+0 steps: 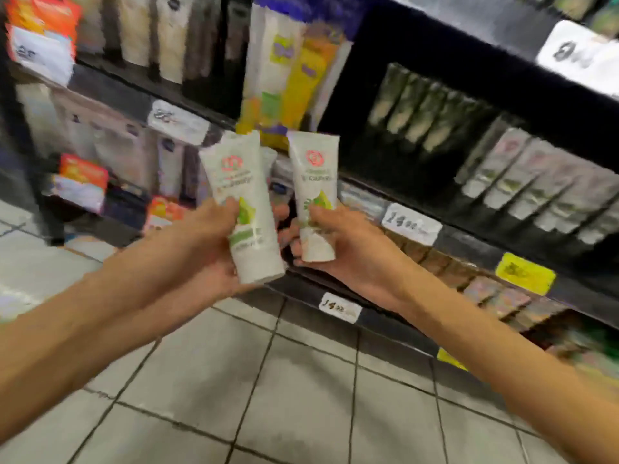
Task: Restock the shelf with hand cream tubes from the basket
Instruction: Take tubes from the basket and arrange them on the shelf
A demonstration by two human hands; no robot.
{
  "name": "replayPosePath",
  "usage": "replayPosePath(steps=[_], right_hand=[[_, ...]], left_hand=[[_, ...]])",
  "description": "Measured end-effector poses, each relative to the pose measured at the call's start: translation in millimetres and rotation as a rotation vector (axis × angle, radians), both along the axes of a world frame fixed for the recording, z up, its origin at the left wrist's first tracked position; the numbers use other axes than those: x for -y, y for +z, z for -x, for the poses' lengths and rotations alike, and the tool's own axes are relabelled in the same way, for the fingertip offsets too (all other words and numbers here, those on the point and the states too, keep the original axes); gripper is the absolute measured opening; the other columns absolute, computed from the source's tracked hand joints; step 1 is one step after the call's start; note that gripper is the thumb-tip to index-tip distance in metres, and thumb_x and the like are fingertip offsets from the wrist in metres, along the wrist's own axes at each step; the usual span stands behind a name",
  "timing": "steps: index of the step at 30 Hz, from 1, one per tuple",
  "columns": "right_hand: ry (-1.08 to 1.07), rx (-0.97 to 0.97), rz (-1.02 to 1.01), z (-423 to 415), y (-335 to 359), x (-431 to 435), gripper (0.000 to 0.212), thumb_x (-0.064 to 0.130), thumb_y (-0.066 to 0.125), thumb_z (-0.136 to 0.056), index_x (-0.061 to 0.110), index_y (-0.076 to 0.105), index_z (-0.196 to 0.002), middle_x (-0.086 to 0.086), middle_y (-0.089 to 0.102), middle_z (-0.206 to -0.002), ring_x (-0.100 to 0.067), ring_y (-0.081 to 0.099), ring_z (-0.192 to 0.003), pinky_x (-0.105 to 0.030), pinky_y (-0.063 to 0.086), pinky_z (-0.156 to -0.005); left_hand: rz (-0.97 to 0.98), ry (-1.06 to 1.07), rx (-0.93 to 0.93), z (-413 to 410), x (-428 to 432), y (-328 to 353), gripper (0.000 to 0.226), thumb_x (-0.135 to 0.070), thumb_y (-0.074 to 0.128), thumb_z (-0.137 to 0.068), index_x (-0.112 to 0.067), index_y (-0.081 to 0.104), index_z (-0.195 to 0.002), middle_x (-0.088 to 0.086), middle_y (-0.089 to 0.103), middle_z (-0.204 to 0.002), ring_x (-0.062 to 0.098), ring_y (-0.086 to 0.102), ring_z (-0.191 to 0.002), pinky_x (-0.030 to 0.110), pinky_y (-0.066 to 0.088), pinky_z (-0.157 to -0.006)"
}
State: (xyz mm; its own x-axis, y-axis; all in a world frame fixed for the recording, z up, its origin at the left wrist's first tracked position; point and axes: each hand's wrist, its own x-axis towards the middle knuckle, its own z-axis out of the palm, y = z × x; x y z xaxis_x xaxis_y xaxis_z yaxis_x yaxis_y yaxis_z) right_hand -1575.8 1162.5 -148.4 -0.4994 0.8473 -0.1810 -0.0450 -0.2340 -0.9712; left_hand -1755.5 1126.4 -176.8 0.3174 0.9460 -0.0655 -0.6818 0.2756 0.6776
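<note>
Before the dark shelf (469, 236), the left hand (201, 249) grips two tubes (248, 209), the right hand (341, 249) one tube (315, 195).

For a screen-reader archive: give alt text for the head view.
Two bare hands each hold an upright white hand cream tube, left hand and right hand, before blurred dark store shelves with price tags, above a grey tiled floor.

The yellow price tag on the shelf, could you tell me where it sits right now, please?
In the head view, the yellow price tag sits on the shelf edge at the right, beyond the right hand and right of a white price tag.
</note>
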Motion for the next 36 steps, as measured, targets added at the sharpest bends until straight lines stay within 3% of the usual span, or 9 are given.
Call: replayPosePath(steps=[2,5,8,12,18,22,26,30,36], right_hand=[[-0.117,-0.037,-0.004,-53,-2,9,0.042,0.024,0.049,-0.087,0.009,0.042,-0.126,-0.011,0.056,-0.096,-0.022,0.054,-0.077,-0.033,0.049,-0.076],[-0.262,-0.072,-0.020,-127,-4,25,0.043,0.019,0.044,-0.093,0.002,0.041,-0.132,-0.011,0.058,-0.095,-0.026,0.054,-0.085,-0.043,0.044,-0.086],[-0.305,-0.110,-0.039,-180,-2,35,0.038,0.015,0.040,-0.094,0.005,0.048,-0.129,-0.015,0.060,-0.106,-0.028,0.055,-0.091,-0.044,0.045,-0.089],[-0.346,-0.207,-0.125,-249,7,39,0.040,0.016,0.046,-0.091,0.000,0.045,-0.129,-0.015,0.063,-0.103,-0.024,0.060,-0.084,-0.026,0.054,-0.066],[-0.795,0.030,-0.404,-359,22,27,0.028,0.022,0.057,-0.082,0.019,0.059,-0.110,0.009,0.071,-0.101,-0.006,0.066,-0.096,-0.017,0.052,-0.074],[-1.005,0.442,-0.526,-427,31,-6,0.030,0.011,0.059,-0.089,0.014,0.055,-0.118,0.001,0.066,-0.110,-0.002,0.063,-0.095,-0.010,0.049,-0.075],[-0.988,0.593,-0.443,-456,22,-47,0.040,0.003,0.059,-0.087,0.003,0.050,-0.126,-0.016,0.058,-0.124,-0.028,0.055,-0.114,-0.034,0.044,-0.099],[-0.979,0.728,-0.490,-462,15,-77,0.039,0.012,0.058,-0.089,0.007,0.052,-0.127,-0.010,0.058,-0.125,-0.020,0.054,-0.113,-0.024,0.040,-0.092],[-1.007,0.698,-0.510,-463,10,-101,0.040,0.014,0.058,-0.090,0.007,0.051,-0.128,-0.011,0.057,-0.127,-0.024,0.052,-0.118,-0.029,0.040,-0.100]], left_hand=[[-0.002,-0.123,-0.091,-51,-11,-6,0.025,-0.037,0.076,-0.056,-0.025,0.077,-0.078,0.008,0.074,-0.087,0.020,0.072,-0.068,0.035,0.056,-0.051],[-0.121,-0.332,-0.214,-122,-20,-1,0.057,-0.030,0.093,-0.026,-0.022,0.077,-0.081,0.007,0.074,-0.088,0.019,0.072,-0.072,0.030,0.056,-0.056],[-0.264,-0.459,-0.269,-170,-24,17,0.040,-0.024,0.082,-0.054,-0.025,0.075,-0.094,0.002,0.072,-0.104,0.015,0.069,-0.094,0.022,0.056,-0.067],[-0.296,-0.431,-0.352,-234,-42,40,0.032,-0.026,0.061,-0.077,-0.020,0.063,-0.108,0.002,0.071,-0.107,0.016,0.067,-0.100,0.022,0.056,-0.071],[-0.317,-0.221,-0.469,-319,-78,56,0.031,-0.012,0.040,-0.095,-0.019,0.050,-0.124,-0.005,0.068,-0.112,0.004,0.064,-0.099,0.017,0.056,-0.071],[-0.349,-0.160,-0.477,-356,-94,58,0.037,-0.008,0.037,-0.097,-0.014,0.043,-0.133,-0.001,0.060,-0.123,0.004,0.058,-0.107,0.013,0.054,-0.073],[-0.333,-0.137,-0.443,-377,-104,54,0.041,-0.006,0.038,-0.096,-0.014,0.039,-0.136,0.001,0.056,-0.128,0.011,0.053,-0.117,0.021,0.052,-0.078],[-0.323,-0.145,-0.442,-384,-108,47,0.042,-0.005,0.040,-0.094,-0.017,0.040,-0.134,-0.003,0.057,-0.125,0.005,0.055,-0.110,0.022,0.051,-0.077],[-0.316,-0.118,-0.488,-389,-108,44,0.044,-0.004,0.045,-0.091,-0.019,0.041,-0.133,-0.005,0.055,-0.122,0.010,0.050,-0.114,0.028,0.044,-0.090]])
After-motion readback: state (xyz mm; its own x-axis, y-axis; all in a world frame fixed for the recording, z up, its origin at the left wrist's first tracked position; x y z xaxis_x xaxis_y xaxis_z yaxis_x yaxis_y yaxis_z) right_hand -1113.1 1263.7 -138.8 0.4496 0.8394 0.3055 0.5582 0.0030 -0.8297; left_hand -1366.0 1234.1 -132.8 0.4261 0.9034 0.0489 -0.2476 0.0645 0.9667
